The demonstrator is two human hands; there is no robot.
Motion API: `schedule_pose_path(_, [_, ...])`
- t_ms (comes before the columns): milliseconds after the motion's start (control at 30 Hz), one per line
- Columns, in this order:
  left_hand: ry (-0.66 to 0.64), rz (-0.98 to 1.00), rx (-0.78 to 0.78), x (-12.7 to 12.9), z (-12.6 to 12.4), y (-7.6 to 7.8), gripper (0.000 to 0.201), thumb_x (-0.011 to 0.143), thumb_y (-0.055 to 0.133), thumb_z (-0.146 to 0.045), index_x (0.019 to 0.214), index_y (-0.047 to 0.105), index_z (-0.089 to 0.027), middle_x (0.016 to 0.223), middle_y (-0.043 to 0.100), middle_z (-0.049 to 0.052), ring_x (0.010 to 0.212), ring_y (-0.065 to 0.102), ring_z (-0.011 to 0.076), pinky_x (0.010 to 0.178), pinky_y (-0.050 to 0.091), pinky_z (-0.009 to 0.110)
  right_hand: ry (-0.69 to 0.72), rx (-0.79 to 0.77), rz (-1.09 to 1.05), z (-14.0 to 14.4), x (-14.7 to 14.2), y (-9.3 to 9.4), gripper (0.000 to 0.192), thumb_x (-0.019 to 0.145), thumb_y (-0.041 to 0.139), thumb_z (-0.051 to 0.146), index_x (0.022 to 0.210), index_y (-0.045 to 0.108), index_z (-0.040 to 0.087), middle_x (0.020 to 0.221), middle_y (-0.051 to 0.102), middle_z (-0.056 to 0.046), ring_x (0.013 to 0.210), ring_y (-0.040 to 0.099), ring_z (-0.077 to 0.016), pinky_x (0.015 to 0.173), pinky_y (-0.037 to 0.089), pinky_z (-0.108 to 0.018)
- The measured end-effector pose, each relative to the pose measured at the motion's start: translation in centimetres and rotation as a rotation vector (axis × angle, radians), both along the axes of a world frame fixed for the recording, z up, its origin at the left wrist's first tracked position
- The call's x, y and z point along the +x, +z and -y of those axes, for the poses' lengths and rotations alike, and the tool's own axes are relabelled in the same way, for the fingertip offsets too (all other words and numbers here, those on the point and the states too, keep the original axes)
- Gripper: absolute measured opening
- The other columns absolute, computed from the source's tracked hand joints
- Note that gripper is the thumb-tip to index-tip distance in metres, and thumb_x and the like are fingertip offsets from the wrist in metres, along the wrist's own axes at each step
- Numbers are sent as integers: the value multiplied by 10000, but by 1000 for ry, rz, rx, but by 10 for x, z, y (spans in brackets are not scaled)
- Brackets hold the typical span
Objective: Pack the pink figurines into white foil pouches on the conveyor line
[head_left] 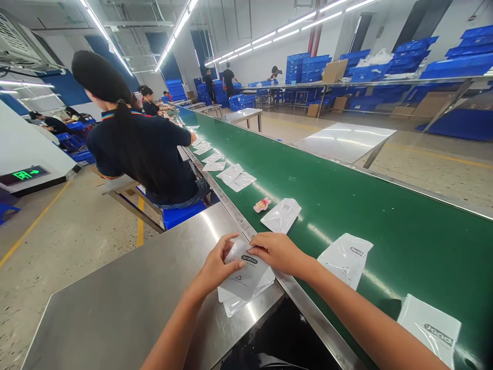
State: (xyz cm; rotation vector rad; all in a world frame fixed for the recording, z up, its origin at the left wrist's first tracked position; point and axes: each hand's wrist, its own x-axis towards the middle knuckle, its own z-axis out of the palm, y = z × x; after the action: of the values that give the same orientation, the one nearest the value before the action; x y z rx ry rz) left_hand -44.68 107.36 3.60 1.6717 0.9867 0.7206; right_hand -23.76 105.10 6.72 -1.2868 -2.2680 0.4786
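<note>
Right now both thumbs pinch the top white pouch (246, 275) of a small stack at the steel table's (127, 303) edge, left hand (217, 267) and right hand (279, 252) closed on it, unopened, while its contents and the pink toy (262, 205) on the green belt (346, 195) stay hard to make out.
</note>
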Motion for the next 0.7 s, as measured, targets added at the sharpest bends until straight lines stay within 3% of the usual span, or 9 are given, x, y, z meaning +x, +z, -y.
schedule_pose_path(67, [-235,65,-254,0,-2,3,629,685,708,-423,1227,478,-203,993,624,55,890,578,214,722,460,279,42,9,15,-2,-2,7,191,891,460,261,825,630,207,762,624,2,712,550,-129,610,373,-240])
schedule_pose_path(133, [-335,84,-437,2,-5,-2,541,706,677,-467,1137,564,-160,950,641,71,860,587,220,701,458,276,68,-75,11,-11,-1,12,161,868,497,268,799,632,213,774,631,10,716,550,-124,622,368,-233])
schedule_pose_path(233, [-162,183,-547,12,-6,-18,479,747,627,-500,1053,602,-132,896,653,83,806,603,208,698,465,283,-30,-267,-16,-41,8,14,167,850,517,347,823,637,234,799,651,28,717,571,-117,625,383,-209])
schedule_pose_path(333, [-4,291,-585,23,-6,-29,459,726,650,-501,964,621,-110,813,658,84,733,608,200,679,473,294,-375,-336,17,-85,30,8,298,894,413,408,877,620,195,793,653,-33,703,591,-148,595,389,-226])
schedule_pose_path(433, [57,340,-560,27,-6,-32,420,656,721,-476,816,637,-98,720,647,67,660,593,180,641,458,267,-621,-378,69,-118,52,-4,305,889,420,354,776,607,141,698,626,-93,674,595,-190,575,378,-258])
schedule_pose_path(567, [21,358,-483,27,-6,-27,411,622,748,-458,791,639,-100,727,655,69,652,584,171,636,446,253,-611,-415,36,-126,56,-15,253,847,470,261,638,569,159,573,591,-43,560,568,-153,538,368,-244])
schedule_pose_path(700, [14,370,-448,29,-5,-23,404,608,759,-433,807,629,-107,713,647,55,628,565,150,613,437,239,-504,-317,-102,-103,40,-3,243,873,429,354,752,563,191,657,612,3,592,559,-114,551,388,-216])
